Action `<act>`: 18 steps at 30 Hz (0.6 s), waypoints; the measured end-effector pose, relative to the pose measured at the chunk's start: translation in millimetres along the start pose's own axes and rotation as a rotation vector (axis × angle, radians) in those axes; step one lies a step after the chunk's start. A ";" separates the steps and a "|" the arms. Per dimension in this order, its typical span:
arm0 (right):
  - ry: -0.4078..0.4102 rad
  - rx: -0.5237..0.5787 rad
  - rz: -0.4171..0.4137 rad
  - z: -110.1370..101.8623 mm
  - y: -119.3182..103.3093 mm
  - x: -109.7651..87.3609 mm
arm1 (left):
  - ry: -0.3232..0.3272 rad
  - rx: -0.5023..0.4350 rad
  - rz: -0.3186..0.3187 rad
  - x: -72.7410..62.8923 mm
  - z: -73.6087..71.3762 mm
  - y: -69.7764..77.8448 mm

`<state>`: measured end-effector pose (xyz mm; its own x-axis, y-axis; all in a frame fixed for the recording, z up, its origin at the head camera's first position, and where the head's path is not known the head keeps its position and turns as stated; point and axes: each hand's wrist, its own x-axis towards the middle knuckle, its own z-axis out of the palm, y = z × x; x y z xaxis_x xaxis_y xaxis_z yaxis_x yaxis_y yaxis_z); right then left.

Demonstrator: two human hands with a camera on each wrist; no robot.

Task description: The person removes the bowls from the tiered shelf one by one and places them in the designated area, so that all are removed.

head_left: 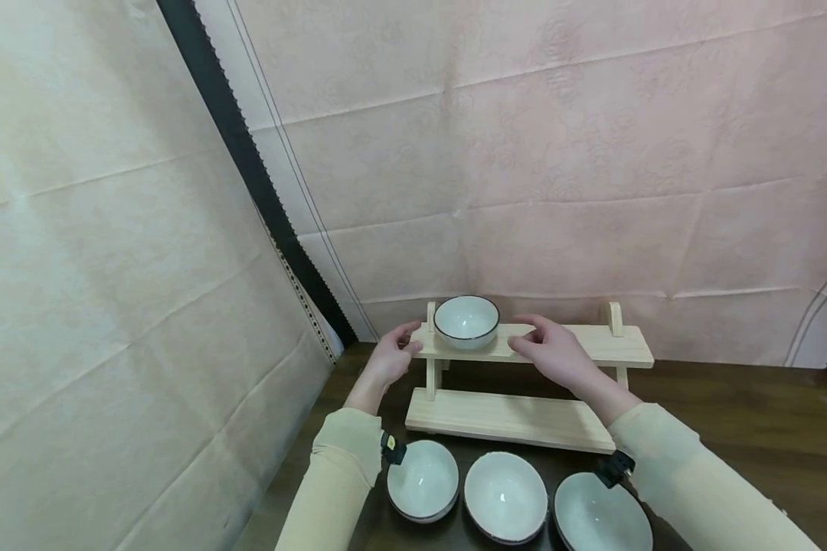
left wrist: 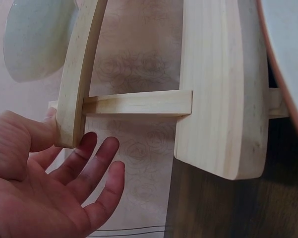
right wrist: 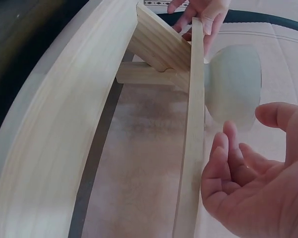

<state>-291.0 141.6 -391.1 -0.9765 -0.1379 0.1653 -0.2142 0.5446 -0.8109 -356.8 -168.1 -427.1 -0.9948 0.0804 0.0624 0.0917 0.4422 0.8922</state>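
A white bowl with a dark rim (head_left: 465, 322) sits on the upper board of a two-tier wooden shelf (head_left: 524, 417), near its left end. My left hand (head_left: 393, 353) is at the left end of that board; in the left wrist view its thumb (left wrist: 41, 135) lies against the top side and other fingers reach beneath, holding the end. To the right of the bowl, my right hand (head_left: 550, 350) hovers over the board, thumb and fingers apart with nothing between them. In the right wrist view, its fingertips point toward the bowl (right wrist: 234, 85), a small gap away.
In front of the shelf, three white bowls stand in a row: left (head_left: 423, 480), middle (head_left: 506, 497) and right (head_left: 603, 514). The dark wooden table (head_left: 744, 428) extends to the right. Behind is a pale cloth backdrop (head_left: 558, 191), with another cloth wall on the left.
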 end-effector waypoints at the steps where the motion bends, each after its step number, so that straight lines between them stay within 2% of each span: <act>1: 0.003 0.005 0.007 2.3 -0.2 1.3 | -0.002 -0.004 0.001 0.0 0.2 -0.5; 10: 0.043 0.066 0.024 16.3 -3.6 12.7 | -0.002 -0.017 -0.007 -1.1 1.5 -3.1; 18: 0.019 0.094 0.042 14.3 -15.1 21.2 | 0.005 0.002 0.006 -0.2 1.1 -0.8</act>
<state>-308.2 118.6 -383.4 -0.9851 -0.1007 0.1396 -0.1708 0.4692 -0.8664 -356.6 -167.5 -428.3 -0.9945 0.0782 0.0702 0.0977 0.4431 0.8911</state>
